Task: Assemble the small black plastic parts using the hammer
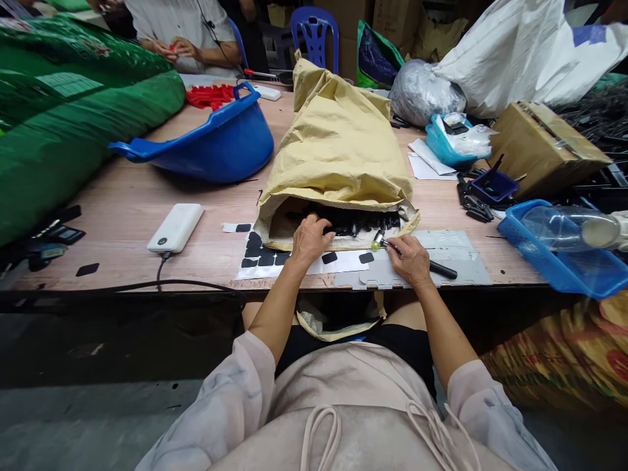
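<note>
A yellow kraft sack (343, 140) lies on the table with its mouth towards me. Many small black parts (366, 221) show inside that mouth. My left hand (312, 237) is at the opening, its fingers curled in among the black parts; what they pinch is too small to name. My right hand (411, 260) is closed round a small hammer (443, 269) with a black handle and a yellowish head, which rests by the sack's lower lip. Under both hands lie a white sheet of black rounded stickers (260, 255) and a grey plate (454, 252).
To the left are a white power bank (176, 227) with a cable, a blue basin (210, 147) and a green sack (88, 111). On the right stand a blue tray (544, 252), a cardboard box (544, 147) and a teal basket (444, 144). Across the table, a person handles red pieces (210, 97).
</note>
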Demonstrator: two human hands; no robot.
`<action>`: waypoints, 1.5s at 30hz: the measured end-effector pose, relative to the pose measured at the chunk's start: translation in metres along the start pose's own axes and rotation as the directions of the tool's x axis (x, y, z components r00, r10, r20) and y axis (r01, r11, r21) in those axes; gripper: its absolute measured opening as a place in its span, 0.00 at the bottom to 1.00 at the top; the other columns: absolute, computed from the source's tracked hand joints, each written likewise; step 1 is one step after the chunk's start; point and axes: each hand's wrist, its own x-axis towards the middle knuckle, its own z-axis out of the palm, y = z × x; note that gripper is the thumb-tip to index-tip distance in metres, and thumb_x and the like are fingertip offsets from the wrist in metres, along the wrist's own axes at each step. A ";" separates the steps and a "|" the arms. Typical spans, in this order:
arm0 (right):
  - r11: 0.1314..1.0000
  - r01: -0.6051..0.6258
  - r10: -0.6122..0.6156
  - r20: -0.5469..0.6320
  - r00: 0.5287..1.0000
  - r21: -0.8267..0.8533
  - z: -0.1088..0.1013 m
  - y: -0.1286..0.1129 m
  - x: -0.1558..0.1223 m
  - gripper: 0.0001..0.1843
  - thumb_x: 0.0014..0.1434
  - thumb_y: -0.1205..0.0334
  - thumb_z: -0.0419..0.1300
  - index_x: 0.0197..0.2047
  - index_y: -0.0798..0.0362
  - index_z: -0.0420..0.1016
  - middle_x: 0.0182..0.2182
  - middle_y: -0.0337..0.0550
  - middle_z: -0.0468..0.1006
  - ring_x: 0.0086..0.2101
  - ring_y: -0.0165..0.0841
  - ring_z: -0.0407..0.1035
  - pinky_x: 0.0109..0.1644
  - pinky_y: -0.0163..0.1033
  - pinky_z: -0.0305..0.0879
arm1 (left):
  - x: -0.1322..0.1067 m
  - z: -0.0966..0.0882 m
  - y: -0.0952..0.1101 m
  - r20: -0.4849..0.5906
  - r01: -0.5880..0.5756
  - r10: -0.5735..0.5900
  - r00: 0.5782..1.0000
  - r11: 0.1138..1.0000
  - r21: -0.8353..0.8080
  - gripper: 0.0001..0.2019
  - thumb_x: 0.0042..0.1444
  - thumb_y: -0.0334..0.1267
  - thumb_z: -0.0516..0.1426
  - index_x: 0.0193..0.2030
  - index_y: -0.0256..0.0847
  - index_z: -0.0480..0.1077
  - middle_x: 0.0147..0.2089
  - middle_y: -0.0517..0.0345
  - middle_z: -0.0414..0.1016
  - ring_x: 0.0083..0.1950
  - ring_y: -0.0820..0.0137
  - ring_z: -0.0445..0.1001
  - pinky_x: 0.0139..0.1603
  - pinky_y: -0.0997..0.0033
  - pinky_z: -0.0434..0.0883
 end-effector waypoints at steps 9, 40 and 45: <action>1.000 -0.002 0.002 0.018 1.000 0.013 -0.001 0.000 0.000 0.12 0.69 0.58 0.58 0.49 0.46 0.83 0.40 0.45 0.80 0.41 0.39 0.70 0.46 0.42 0.66 | -0.010 -0.013 0.013 0.001 -0.152 0.153 0.988 0.984 0.095 0.08 0.66 0.40 0.60 0.49 0.44 0.78 0.52 0.45 0.73 0.55 0.50 0.69 0.54 0.52 0.67; 0.939 0.099 -0.119 0.041 0.992 0.330 -0.033 -0.065 -0.005 0.18 0.75 0.58 0.51 0.60 0.46 0.78 0.46 0.47 0.83 0.46 0.36 0.78 0.53 0.39 0.75 | -0.046 0.027 0.015 0.168 -0.180 0.241 0.956 0.932 -0.313 0.08 0.59 0.41 0.68 0.44 0.45 0.81 0.41 0.54 0.76 0.49 0.59 0.72 0.54 0.58 0.69; 0.935 0.118 -0.142 0.048 0.989 0.335 -0.029 -0.080 -0.007 0.19 0.75 0.60 0.52 0.62 0.45 0.77 0.48 0.46 0.83 0.49 0.36 0.78 0.55 0.40 0.75 | -0.045 0.027 0.015 0.175 -0.197 0.259 0.950 0.930 -0.310 0.08 0.59 0.43 0.68 0.41 0.42 0.80 0.41 0.53 0.74 0.48 0.59 0.71 0.51 0.60 0.68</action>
